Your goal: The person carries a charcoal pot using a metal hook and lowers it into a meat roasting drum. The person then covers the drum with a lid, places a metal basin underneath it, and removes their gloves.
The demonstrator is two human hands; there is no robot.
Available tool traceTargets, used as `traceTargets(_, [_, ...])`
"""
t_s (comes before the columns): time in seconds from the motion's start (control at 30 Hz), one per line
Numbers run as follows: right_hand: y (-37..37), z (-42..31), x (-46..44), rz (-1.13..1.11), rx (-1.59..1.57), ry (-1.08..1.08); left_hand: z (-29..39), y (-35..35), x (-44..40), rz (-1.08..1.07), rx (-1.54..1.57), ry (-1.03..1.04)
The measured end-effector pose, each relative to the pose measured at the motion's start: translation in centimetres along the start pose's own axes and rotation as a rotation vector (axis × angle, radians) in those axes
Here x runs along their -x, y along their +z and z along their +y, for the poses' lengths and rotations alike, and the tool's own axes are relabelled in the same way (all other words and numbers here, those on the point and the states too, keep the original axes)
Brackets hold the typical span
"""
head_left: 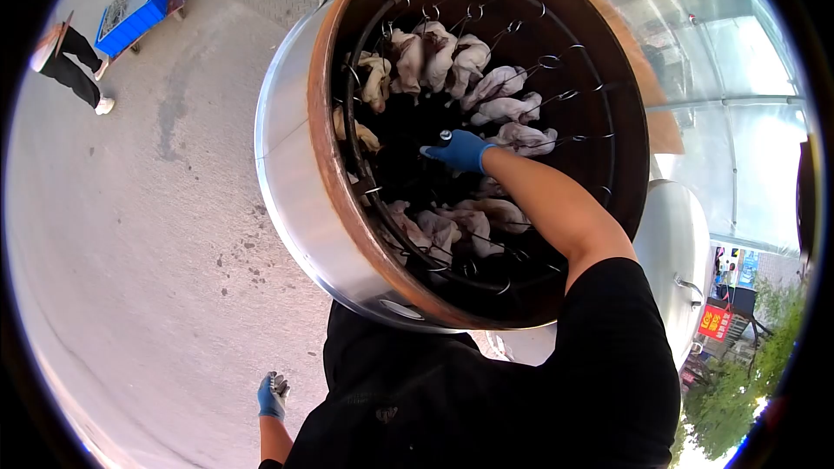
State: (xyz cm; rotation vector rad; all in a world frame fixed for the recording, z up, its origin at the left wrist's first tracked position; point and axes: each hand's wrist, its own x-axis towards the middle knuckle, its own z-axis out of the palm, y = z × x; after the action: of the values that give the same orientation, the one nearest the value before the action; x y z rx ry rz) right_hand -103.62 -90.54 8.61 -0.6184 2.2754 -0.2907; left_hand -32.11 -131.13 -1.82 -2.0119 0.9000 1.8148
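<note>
Gloved left hand (273,395) held low, fingers bent, cannot tell whether they grasp anything, large metal drum (287,148), pale poultry (437,56) hanging around its inside, small metal-tipped tool (446,135) over its dark middle, clasped in the blue-gloved right hand's (465,153) curled fingers

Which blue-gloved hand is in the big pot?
The right hand: birds hang around it inside the pot, while the left hand is outside, over the ground.
</note>
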Motion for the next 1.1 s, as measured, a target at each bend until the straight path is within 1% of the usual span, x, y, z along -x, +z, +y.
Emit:
traceTargets(0.03, [-2.0, -2.5, 1.6, -0.063, -0.183, 0.266, -0.3, -0.4, 0.1, 0.005, -0.004, -0.001])
traceTargets(0.07, [-3.1, -3.0, 2.0, -0.064, -0.188, 0.268, -0.3, -0.6, 0.0, 0.018, 0.001, -0.013])
traceTargets(0.13, [-5.2, -3.1, 2.6, 0.171, -0.329, 0.296, -0.7, -1.0, -0.3, 0.019, 0.02, -0.036])
traceTargets(0.17, [-6.0, -3.4, 3.0, 0.172, -0.333, 0.304, -0.7, -1.1, -0.6, 0.018, 0.012, -0.038])
traceTargets(0.23, [-7.3, -4.5, 3.7, 0.3, -0.531, 0.293, -0.4, -0.5, -1.0, 0.0, 0.0, -0.039])
traceTargets(0.27, [-7.0, -4.4, 3.3, 0.349, -0.549, 0.269, -0.1, 0.1, -1.7, -0.007, 0.004, -0.046])
traceTargets(0.3, [-6.0, -3.7, 2.7, 0.356, -0.546, 0.268, 0.4, 0.7, -1.9, -0.013, 0.005, -0.042])
traceTargets(0.37, [-4.2, -2.6, 1.1, 0.407, -0.545, 0.162, 2.1, 2.2, -2.4, -0.08, -0.012, 0.015])
traceTargets(0.4, [-3.8, -2.9, 1.2, 0.343, -0.457, 0.218, 3.0, 2.9, -2.1, -0.105, -0.023, 0.053])
traceTargets(0.43, [-3.1, -2.4, 0.8, 0.345, -0.461, 0.216, 3.7, 3.2, -2.1, -0.104, -0.024, 0.057])
traceTargets(0.5, [-1.6, -1.5, 0.1, 0.298, -0.069, 0.064, 5.0, 3.3, -2.0, -0.111, -0.026, 0.106])
traceTargets(0.57, [-0.8, -0.8, -0.1, 0.273, -0.162, 0.096, 5.4, 3.0, -1.7, -0.107, -0.013, 0.117])
traceTargets(0.63, [-1.1, -0.7, 0.0, 0.338, -0.102, 0.202, 5.3, 2.3, -1.8, -0.061, -0.016, 0.102])
traceTargets(0.67, [-1.5, -0.5, 0.1, 0.34, -0.105, 0.205, 5.3, 2.1, -1.9, -0.062, -0.021, 0.103])
traceTargets(0.73, [-3.2, -1.6, 1.2, 0.355, -0.344, 0.272, 4.8, 1.6, -2.6, -0.04, -0.06, 0.065])
traceTargets(0.77, [-4.2, -2.2, 1.9, 0.36, -0.347, 0.274, 4.8, 1.6, -2.9, -0.041, -0.065, 0.068])
traceTargets(0.83, [-6.5, -3.5, 3.7, 0.383, -0.204, 0.14, 5.0, 2.4, -3.2, -0.083, -0.091, 0.053])
traceTargets(0.9, [-8.6, -4.7, 6.2, 0.493, -0.066, -0.091, 5.6, 3.5, -4.1, -0.1, -0.101, 0.056])
traceTargets(0.97, [-12.0, -7.2, 8.8, 0.307, -0.161, -0.049, 6.9, 5.4, -4.9, -0.179, -0.13, 0.1])
traceTargets(1.0, [-13.3, -8.2, 10.2, 0.341, -0.011, -0.158, 7.8, 6.4, -5.4, -0.197, -0.154, 0.106])
traceTargets(1.03, [-14.3, -9.2, 11.7, 0.351, -0.014, -0.156, 9.0, 7.5, -5.4, -0.2, -0.16, 0.115])
traceTargets(1.1, [-16.3, -11.4, 14.9, 0.349, -0.156, 0.046, 11.3, 10.2, -4.8, -0.277, -0.203, 0.194])
